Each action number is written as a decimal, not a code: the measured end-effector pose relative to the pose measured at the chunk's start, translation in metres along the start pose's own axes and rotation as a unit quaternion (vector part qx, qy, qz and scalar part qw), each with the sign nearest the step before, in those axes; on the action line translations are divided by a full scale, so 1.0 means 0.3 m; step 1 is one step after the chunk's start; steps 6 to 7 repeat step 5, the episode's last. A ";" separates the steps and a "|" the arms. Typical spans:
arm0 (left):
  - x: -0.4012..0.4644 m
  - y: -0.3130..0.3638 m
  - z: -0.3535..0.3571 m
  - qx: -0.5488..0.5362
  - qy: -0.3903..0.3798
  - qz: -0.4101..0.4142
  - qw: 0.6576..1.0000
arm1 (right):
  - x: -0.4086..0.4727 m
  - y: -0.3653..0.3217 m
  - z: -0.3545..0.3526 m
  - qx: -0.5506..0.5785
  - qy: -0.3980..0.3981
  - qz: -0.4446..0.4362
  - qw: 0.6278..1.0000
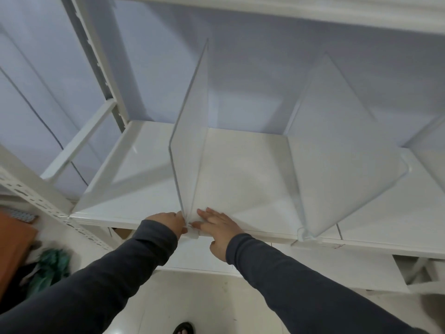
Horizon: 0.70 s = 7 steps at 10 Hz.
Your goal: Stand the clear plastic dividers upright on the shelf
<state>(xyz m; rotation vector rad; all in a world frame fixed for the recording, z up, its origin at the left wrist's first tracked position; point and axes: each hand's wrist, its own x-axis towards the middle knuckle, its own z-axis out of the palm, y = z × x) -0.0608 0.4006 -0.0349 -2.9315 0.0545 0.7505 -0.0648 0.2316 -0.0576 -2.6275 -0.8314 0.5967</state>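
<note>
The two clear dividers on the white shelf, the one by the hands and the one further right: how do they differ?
The left divider has both hands at its front foot: left hand, right hand. The right divider stands untouched. In this wide view, the left looks nearly edge-on and the right shows its broad face. Both stand upright on the shelf.

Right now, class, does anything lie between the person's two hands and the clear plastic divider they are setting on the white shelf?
Nothing visible does. The left hand and right hand already touch the front foot of the clear plastic divider, one on each side, at the front edge of the white shelf.
</note>
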 end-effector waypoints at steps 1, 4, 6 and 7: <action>-0.029 0.001 0.006 0.030 -0.007 -0.032 0.999 | -0.009 0.001 -0.005 -0.003 0.008 -0.008 1.000; -0.173 0.169 -0.053 0.024 0.071 -0.030 0.997 | -0.156 0.054 -0.074 -0.025 0.106 -0.009 0.994; -0.217 0.266 -0.080 0.008 0.141 -0.027 0.990 | -0.248 0.069 -0.116 -0.036 0.146 -0.019 0.988; -0.217 0.266 -0.080 0.008 0.141 -0.027 0.990 | -0.248 0.069 -0.116 -0.036 0.146 -0.019 0.988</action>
